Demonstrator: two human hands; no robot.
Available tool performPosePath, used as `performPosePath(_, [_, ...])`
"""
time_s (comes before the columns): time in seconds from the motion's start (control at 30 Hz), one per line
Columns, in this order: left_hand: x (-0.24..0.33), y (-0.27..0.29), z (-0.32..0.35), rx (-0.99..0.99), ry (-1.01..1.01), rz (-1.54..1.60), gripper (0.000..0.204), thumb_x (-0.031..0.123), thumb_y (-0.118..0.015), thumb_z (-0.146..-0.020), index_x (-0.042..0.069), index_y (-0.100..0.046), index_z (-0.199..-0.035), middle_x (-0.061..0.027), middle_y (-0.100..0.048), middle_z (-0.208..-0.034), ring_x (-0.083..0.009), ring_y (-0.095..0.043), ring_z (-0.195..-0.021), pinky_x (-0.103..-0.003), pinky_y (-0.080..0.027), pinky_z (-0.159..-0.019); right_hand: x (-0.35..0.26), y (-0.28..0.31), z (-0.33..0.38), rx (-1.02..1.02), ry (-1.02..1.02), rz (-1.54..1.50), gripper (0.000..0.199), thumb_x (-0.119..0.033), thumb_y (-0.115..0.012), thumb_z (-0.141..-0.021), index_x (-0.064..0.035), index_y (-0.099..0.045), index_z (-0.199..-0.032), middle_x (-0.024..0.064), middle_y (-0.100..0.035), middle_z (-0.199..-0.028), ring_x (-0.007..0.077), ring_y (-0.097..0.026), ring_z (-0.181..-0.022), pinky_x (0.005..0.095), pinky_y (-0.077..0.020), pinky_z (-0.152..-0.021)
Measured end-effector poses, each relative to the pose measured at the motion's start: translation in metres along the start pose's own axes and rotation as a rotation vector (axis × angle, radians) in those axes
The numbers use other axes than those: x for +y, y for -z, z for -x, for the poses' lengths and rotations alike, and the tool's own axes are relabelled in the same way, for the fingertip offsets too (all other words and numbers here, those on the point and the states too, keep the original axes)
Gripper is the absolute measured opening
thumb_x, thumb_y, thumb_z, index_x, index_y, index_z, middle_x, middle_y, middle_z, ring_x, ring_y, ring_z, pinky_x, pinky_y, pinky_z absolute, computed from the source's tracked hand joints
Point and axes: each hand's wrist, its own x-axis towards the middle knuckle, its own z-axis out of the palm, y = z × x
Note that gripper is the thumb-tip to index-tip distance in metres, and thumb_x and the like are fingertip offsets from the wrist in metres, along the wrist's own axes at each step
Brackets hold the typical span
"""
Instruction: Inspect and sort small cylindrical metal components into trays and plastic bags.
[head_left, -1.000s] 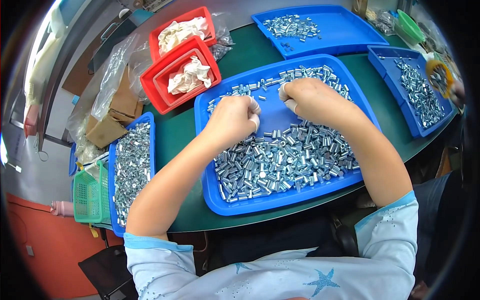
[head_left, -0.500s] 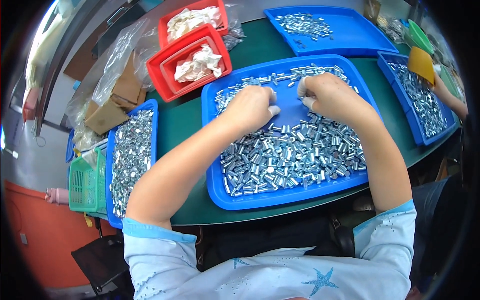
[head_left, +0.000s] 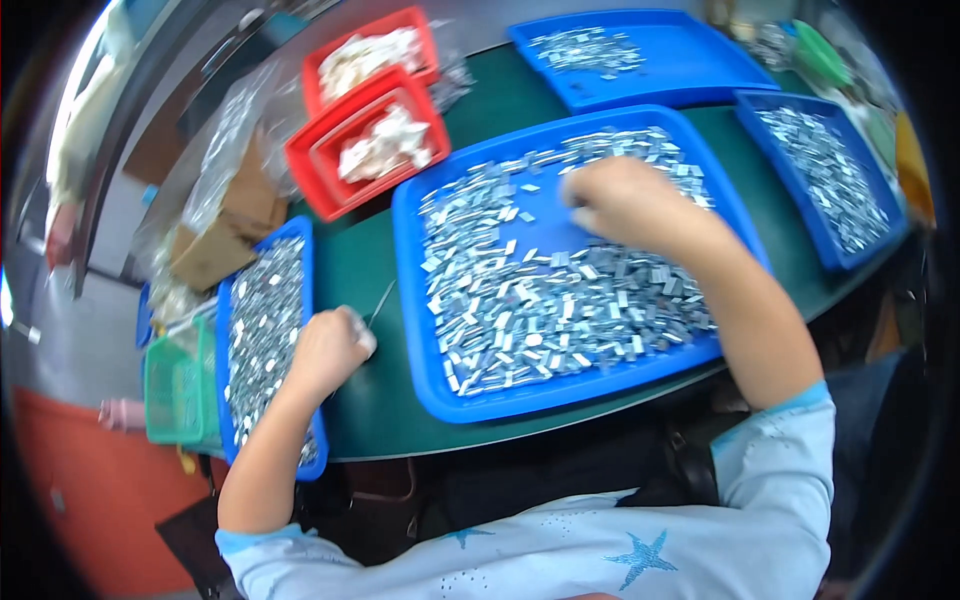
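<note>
A large blue tray [head_left: 408, 300] lies in front of me, strewn with small shiny metal cylinders [head_left: 540, 320]. They lie thickest in its near half. Over its far middle, my right hand [head_left: 628, 205] is curled and blurred, with whatever is in its fingers hidden. Above the green table, between the large tray and a narrow blue tray [head_left: 308, 330] on the left, my left hand [head_left: 330, 352] is closed, with pale coverings on its fingertips. I cannot make out what it holds. A thin grey streak [head_left: 382, 303] shows just beyond it. Similar metal pieces [head_left: 262, 330] fill the narrow tray.
Two red bins [head_left: 300, 160] with crumpled whitish material stand at the far left. Beyond lies a blue tray [head_left: 700, 60] with scattered pieces; another blue tray [head_left: 890, 215] of pieces is right. A green basket [head_left: 172, 400], cardboard [head_left: 205, 255] and a yellow container [head_left: 912, 170] flank the table.
My left hand has moved left and nearer, out of the large tray to beside the narrow one. My right hand stays over the large tray. The yellow container has shifted right, off the right tray.
</note>
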Motion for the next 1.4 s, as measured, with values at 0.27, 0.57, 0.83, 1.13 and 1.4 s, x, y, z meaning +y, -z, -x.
performPosePath(0.27, [-0.011, 0.003, 0.003, 0.197, -0.059, 0.004, 0.014, 0.012, -0.058, -0.072, -0.002, -0.056, -0.072, -0.0183, -0.062, -0.069, -0.0317, -0.061, -0.063, -0.04, -0.048, -0.06, -0.019, -0.011, -0.002, 0.073, 0.013, -0.178, 0.014, -0.015, -0.06, -0.075, -0.0049, -0.062, -0.085, 0.0153, -0.064, -0.082, 0.0327, -0.061, -0.082, 0.0412, -0.0475, -0.075])
performPosePath(0.57, [0.107, 0.048, 0.027, 0.017, -0.339, 1.382, 0.005, 0.009, -0.049, -0.089, 0.004, -0.047, -0.088, -0.0027, -0.055, -0.08, -0.0061, -0.05, -0.06, -0.02, -0.042, -0.052, -0.106, 0.015, 0.037, -0.277, -0.13, -1.041, 0.018, -0.014, -0.058, -0.079, 0.0007, -0.062, -0.09, 0.0123, -0.064, -0.074, 0.0176, -0.063, -0.067, 0.0305, -0.0492, -0.062])
performPosePath(0.83, [0.177, 0.041, 0.015, 0.001, -0.593, 1.509, 0.012, 0.007, -0.055, -0.087, 0.001, -0.048, -0.095, -0.0052, -0.055, -0.087, -0.0086, -0.054, -0.069, -0.021, -0.046, -0.06, -0.089, 0.051, 0.074, -0.027, -0.115, -0.446, 0.019, -0.018, -0.058, -0.078, -0.0003, -0.065, -0.08, 0.0188, -0.062, -0.07, 0.028, -0.06, -0.061, 0.0384, -0.0474, -0.062])
performPosePath(1.13, [0.152, 0.017, -0.003, -0.062, -0.467, 1.298, 0.028, 0.003, -0.056, -0.085, 0.001, -0.048, -0.112, -0.0074, -0.056, -0.099, -0.0129, -0.058, -0.075, -0.023, -0.046, -0.061, 0.085, 0.107, 0.096, -0.175, -0.905, 0.054, 0.019, -0.01, -0.053, -0.071, 0.0025, -0.061, -0.058, 0.0113, -0.06, -0.056, 0.0194, -0.056, -0.046, 0.0319, -0.0474, -0.048])
performPosePath(1.4, [0.129, 0.012, 0.004, -0.189, -0.344, 1.18, 0.032, 0.005, -0.059, -0.084, 0.0, -0.048, -0.114, -0.0081, -0.057, -0.101, -0.0123, -0.059, -0.074, -0.023, -0.046, -0.062, 0.101, 0.056, 0.096, -0.278, -0.954, 0.239, 0.021, -0.011, -0.057, -0.069, 0.0011, -0.061, -0.052, 0.0113, -0.061, -0.053, 0.0216, -0.061, -0.049, 0.033, -0.0504, -0.052])
